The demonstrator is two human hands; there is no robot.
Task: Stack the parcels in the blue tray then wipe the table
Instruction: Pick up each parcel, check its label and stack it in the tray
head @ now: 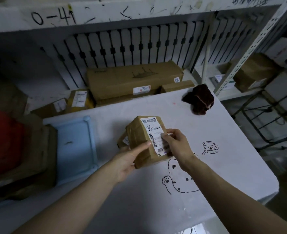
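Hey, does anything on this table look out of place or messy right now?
Little stands out. A small dark scrap lies in the blue tray, and a faint pink spot marks the table. The brown cloth sits crumpled at its far right corner. The held parcel looks intact.

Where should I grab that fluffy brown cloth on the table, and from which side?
Pinch the raised, bunched-up middle of the cloth, coming down from above. It sits crumpled in a heap near the far right corner of the table, so its top folds stick up and are probably easiest to catch.
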